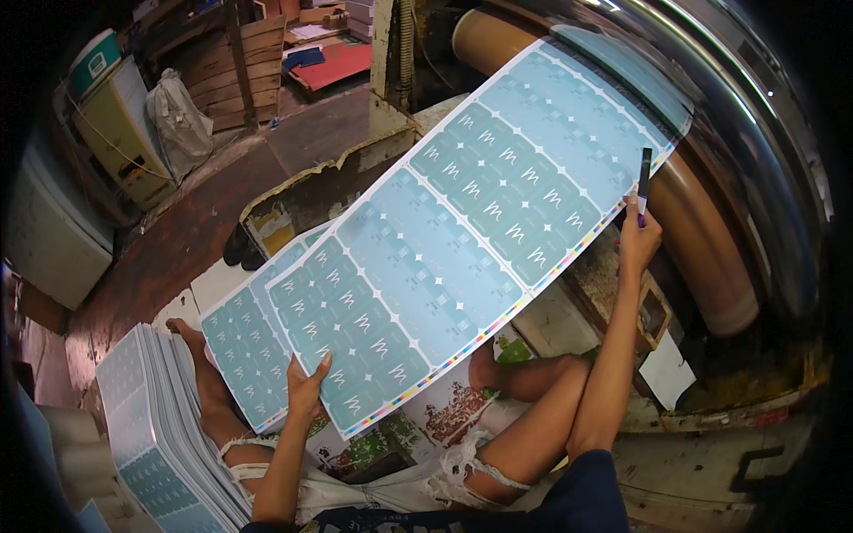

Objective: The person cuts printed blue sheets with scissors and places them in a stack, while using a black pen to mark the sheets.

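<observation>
With a paper stack (169, 417) at near left seemingly done, the printed sheet (426, 266), pinched at its near end by the left hand (305, 389), apparently has yet to clear the far-right shiny roller (742, 102), the right hand (640, 238) gripping a black tool (645, 171)

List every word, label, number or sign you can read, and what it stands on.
Large sheet: white script mark, repeated across its teal panels; clear, but not copied here.
The same sheet's pale blue panels: fine print, too small to read.
Lower sheet: the same white script mark, repeated.
Stack: print too small to read.
Dark shirt: pale lettering at the lower picture edge, partly cut off; not copied.
</observation>
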A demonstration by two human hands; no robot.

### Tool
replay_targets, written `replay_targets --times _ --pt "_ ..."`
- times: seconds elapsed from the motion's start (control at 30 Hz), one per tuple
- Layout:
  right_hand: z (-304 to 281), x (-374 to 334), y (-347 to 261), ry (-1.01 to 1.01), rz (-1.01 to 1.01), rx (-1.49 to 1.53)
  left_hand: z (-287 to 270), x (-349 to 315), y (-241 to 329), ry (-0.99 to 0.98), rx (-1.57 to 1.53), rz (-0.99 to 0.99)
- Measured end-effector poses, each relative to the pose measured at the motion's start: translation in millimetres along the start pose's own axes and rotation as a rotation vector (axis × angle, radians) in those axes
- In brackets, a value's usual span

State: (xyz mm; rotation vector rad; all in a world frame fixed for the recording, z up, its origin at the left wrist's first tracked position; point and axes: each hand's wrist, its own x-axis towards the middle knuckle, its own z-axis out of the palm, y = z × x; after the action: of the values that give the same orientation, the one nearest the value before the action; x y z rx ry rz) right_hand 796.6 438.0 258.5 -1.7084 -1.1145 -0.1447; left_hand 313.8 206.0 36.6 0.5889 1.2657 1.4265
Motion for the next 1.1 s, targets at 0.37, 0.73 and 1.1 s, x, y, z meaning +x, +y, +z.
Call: replay_targets --times 0.37,0.73,1.1 --pt "-8 -19 35 -0.016 0.083 0.531 -121 -25 18 -0.060 0.111 -0.023" --pt "-21 -42 36 -0.337 0.152 0.338 -178 -47 27 -0.030 0.084 -0.051" --pt "-22 -37 54 -0.360 0.015 0.109 -197 -77 45 0.103 0.086 -0.117"
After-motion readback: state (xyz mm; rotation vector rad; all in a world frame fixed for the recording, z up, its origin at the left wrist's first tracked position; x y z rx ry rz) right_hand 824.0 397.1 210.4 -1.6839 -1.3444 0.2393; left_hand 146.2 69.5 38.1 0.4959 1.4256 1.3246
